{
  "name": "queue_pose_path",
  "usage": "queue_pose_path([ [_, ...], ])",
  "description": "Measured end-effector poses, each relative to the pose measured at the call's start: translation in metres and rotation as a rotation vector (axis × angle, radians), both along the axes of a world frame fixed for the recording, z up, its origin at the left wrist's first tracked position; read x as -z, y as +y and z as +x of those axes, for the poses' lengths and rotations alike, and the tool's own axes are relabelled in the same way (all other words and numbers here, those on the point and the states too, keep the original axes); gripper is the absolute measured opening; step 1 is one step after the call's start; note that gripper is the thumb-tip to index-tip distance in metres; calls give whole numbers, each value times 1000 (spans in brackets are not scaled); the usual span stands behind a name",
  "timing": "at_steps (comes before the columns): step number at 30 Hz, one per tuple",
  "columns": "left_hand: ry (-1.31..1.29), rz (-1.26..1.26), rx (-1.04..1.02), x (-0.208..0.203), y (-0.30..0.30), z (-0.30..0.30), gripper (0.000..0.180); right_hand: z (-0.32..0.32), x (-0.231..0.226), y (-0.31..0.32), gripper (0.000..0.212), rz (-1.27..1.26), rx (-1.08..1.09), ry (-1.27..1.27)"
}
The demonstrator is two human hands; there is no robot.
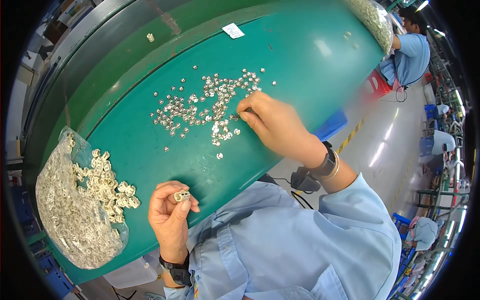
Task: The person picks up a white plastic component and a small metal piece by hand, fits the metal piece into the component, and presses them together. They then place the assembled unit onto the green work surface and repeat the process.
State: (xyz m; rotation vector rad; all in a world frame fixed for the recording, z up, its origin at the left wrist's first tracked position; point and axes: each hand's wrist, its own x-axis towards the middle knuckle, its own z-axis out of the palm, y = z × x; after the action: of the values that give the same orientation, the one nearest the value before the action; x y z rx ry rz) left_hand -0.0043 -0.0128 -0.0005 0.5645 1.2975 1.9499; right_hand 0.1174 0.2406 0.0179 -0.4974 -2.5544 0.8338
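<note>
Between the thumb and fingers of my left hand [171, 212] is a small cream plastic socket [182, 195], held just above the near edge of the green table. My right hand [270, 122] reaches to the right side of a scattered pile of small shiny metal pieces [220, 95]. Its thumb and index finger are pinched together at the pile; whatever lies between them is hidden or too small to name. Left of my left hand, a heap of similar cream sockets [102, 182] spills from a clear plastic bag [82, 220] full of them.
A white paper label [233, 30] lies at the table's far edge, beside a green conveyor belt [135, 55] carrying one loose cream piece [150, 37]. Another filled bag [372, 22] stands at the far right, near a co-worker in blue [412, 50] by a red stool [377, 85].
</note>
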Motion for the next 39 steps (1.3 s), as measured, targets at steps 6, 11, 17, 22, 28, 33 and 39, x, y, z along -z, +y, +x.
queue_pose_path([
  [6,0,10,-4,1,0,0,23,-4,1,-1,9,94,-13,-10],
  [11,15,18,1,2,0,0,23,-6,-2,-2,8,156,-15,-48],
  [17,37,13,0,-1,1,1,23,-2,-5,1,9,160,-83,-30],
  [22,13,-23,-12,-2,2,4,24,5,-17,-5,14,-33,-113,45],
  [28,34,-81,-78,-2,3,7,27,-5,-33,-30,14,-128,-319,195],
  [33,105,-23,-106,5,6,7,28,-16,-41,-55,20,-241,-496,209],
  [39,236,-10,-159,8,8,12,26,-26,-39,-76,16,-254,-550,201],
])
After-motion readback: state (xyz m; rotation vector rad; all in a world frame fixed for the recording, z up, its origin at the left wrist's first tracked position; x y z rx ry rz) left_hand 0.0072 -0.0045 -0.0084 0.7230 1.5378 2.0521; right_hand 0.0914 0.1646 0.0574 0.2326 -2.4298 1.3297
